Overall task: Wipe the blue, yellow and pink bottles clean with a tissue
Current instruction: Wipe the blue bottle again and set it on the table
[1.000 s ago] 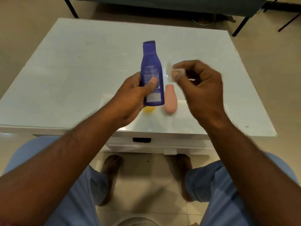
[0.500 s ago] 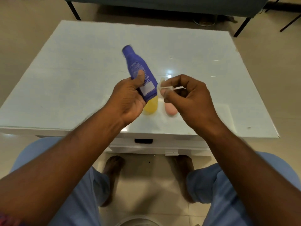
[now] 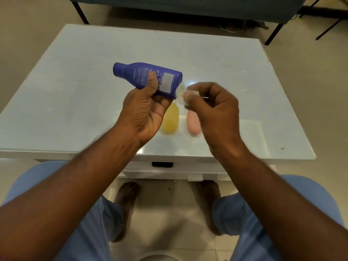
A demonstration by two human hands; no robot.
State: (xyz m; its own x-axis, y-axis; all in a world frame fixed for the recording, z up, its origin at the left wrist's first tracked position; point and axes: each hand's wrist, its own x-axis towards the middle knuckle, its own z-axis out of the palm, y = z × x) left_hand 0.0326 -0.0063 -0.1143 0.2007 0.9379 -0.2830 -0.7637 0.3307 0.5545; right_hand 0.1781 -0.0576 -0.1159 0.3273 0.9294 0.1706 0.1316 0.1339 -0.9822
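Single head-worn view, close, steeply downward over the white table (image 3: 75,102).

White glass-topped table (image 3: 79,102), surface glossy. Dark drawer handle (image 3: 162,164) on its front. Tiled floor (image 3: 165,219) beneath. Dark bench (image 3: 188,6) on black legs beyond the far edge.

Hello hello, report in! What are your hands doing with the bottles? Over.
Left hand holds blue bottle sideways, cap pointing left. Right hand pinches tissue at its base. Yellow bottle and pink bottle wait on table. Nothing blocking.
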